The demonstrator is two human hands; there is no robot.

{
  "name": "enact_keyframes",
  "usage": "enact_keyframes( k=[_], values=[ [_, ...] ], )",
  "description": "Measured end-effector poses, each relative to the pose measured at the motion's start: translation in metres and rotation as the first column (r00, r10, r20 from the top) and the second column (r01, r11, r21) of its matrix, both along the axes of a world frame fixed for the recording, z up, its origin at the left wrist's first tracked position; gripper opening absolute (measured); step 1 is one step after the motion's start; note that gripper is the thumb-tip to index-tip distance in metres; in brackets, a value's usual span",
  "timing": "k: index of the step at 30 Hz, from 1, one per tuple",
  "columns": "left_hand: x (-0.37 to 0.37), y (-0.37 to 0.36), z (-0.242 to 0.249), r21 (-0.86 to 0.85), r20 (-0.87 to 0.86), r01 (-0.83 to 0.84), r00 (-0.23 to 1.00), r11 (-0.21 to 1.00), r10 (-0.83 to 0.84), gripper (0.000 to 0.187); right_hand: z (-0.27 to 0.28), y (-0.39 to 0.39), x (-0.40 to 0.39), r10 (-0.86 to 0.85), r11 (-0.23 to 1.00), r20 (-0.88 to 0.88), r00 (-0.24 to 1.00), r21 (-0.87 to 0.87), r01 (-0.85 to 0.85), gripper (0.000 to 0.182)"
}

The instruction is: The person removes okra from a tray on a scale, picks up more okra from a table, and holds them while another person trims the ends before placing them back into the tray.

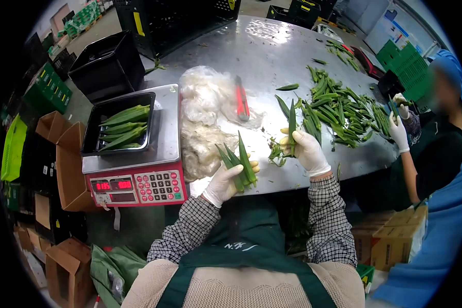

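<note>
My gloved left hand is closed around several okra pods in front of the plastic bags. In my gloved right hand a single okra pod stands upright between thumb and fingers, above okra trimmings on the metal table. A large okra heap spreads to the right of that hand. On the left, a black tray holding several okra pods rests on a red digital scale, whose display is lit. A red-handled knife lies on the plastic bags.
Stacked black trays and a large black crate stand at the back left of the metal table. To the right, a co-worker in gloves handles okra. Cardboard boxes are beside the scale.
</note>
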State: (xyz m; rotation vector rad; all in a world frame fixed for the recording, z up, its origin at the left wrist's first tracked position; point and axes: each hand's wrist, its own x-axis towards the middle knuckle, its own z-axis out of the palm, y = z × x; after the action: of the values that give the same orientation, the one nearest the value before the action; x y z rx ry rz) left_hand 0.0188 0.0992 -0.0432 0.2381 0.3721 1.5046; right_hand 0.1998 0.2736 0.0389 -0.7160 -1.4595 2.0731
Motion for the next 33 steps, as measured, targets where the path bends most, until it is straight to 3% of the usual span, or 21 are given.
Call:
enact_keyframes(
  k=[2, 5, 7, 8, 9, 10, 12, 13, 14, 16, 18, 20, 21, 22, 23, 26, 29, 30, 33],
  values=[
    [-0.001, -0.001, 0.000, 0.009, -0.008, 0.001, 1.000, 1.000, -0.001, 0.048, 0.003, -0.009, -0.003, 0.073, 0.994, -0.114, 0.991, -0.067, -0.081, 0.039],
    [0.003, 0.001, -0.004, 0.004, -0.026, 0.015, 1.000, 1.000, -0.014, 0.048, 0.008, -0.020, -0.006, 0.097, 0.985, -0.138, 0.986, -0.128, -0.115, 0.038],
    [0.001, 0.001, -0.009, -0.009, -0.032, 0.039, 0.999, 0.999, -0.039, 0.047, -0.004, -0.026, -0.008, 0.004, 0.998, -0.049, 0.999, -0.058, -0.007, 0.033],
    [0.005, 0.001, 0.002, -0.054, 0.036, -0.037, 0.999, 0.998, 0.039, 0.035, -0.003, -0.039, -0.013, -0.082, 0.995, 0.091, 0.992, 0.067, 0.076, 0.028],
    [0.002, -0.002, 0.012, -0.014, -0.016, -0.042, 0.999, 0.999, 0.042, 0.030, -0.003, -0.050, -0.020, -0.102, 0.940, 0.216, 0.971, 0.341, 0.023, 0.023],
    [0.000, 0.001, 0.002, 0.043, -0.074, -0.007, 0.997, 0.999, 0.010, 0.051, -0.008, -0.061, -0.024, -0.156, 0.889, 0.364, 0.918, 0.457, -0.030, 0.018],
    [0.006, 0.004, 0.004, 0.116, -0.036, -0.063, 0.997, 0.991, 0.067, 0.050, -0.033, -0.091, -0.035, -0.264, 0.751, 0.329, 0.907, 0.660, -0.021, 0.024],
    [0.009, 0.005, -0.005, 0.074, -0.010, -0.081, 0.997, 0.994, 0.082, 0.048, -0.039, -0.105, -0.042, -0.302, 0.576, 0.304, 0.904, 0.814, -0.081, 0.031],
    [0.018, 0.007, -0.006, 0.062, -0.024, -0.239, 0.970, 0.969, 0.241, 0.040, -0.043, -0.117, -0.048, -0.333, 0.394, 0.222, 0.917, 0.916, -0.078, 0.038],
    [0.027, -0.001, 0.001, -0.057, -0.003, -0.308, 0.951, 0.950, 0.308, 0.025, -0.045, -0.134, -0.055, -0.321, 0.378, 0.231, 0.919, 0.921, -0.100, 0.048],
    [0.021, -0.014, 0.015, -0.082, -0.023, -0.329, 0.944, 0.941, 0.329, 0.023, -0.052, -0.137, -0.059, -0.282, 0.323, 0.227, 0.932, 0.937, -0.131, 0.052],
    [0.017, -0.013, 0.000, -0.099, -0.034, -0.301, 0.953, 0.948, 0.299, 0.024, -0.061, -0.135, -0.062, -0.256, 0.398, 0.200, 0.946, 0.913, -0.086, 0.050],
    [0.017, 0.003, -0.034, -0.105, -0.045, -0.251, 0.968, 0.962, 0.247, 0.025, -0.057, -0.136, -0.062, -0.240, 0.388, 0.194, 0.951, 0.917, -0.090, 0.051],
    [0.013, -0.011, -0.010, -0.187, -0.087, -0.155, 0.986, 0.970, 0.141, 0.026, -0.036, -0.143, -0.061, -0.193, 0.543, 0.286, 0.938, 0.828, -0.141, 0.047],
    [0.010, -0.021, 0.002, -0.111, -0.209, -0.144, 0.971, 0.983, 0.119, 0.029, -0.032, -0.142, -0.059, -0.203, 0.483, 0.284, 0.937, 0.861, -0.157, 0.049],
    [0.017, -0.004, -0.029, -0.082, -0.113, -0.196, 0.976, 0.977, 0.186, 0.026, -0.045, -0.138, -0.055, -0.243, 0.380, 0.217, 0.945, 0.918, -0.113, 0.048],
    [0.010, -0.015, -0.014, -0.016, -0.113, -0.114, 0.987, 0.993, 0.112, 0.025, -0.051, -0.137, -0.055, -0.245, 0.437, 0.221, 0.944, 0.894, -0.096, 0.046],
    [0.013, -0.009, -0.016, -0.095, -0.100, -0.156, 0.984, 0.983, 0.146, 0.025, -0.053, -0.136, -0.054, -0.256, 0.426, 0.237, 0.937, 0.898, -0.111, 0.044],
    [0.014, -0.007, -0.022, -0.065, -0.116, -0.160, 0.982, 0.985, 0.152, 0.026, -0.056, -0.134, -0.053, -0.246, 0.449, 0.199, 0.949, 0.891, -0.071, 0.044]
  ],
)
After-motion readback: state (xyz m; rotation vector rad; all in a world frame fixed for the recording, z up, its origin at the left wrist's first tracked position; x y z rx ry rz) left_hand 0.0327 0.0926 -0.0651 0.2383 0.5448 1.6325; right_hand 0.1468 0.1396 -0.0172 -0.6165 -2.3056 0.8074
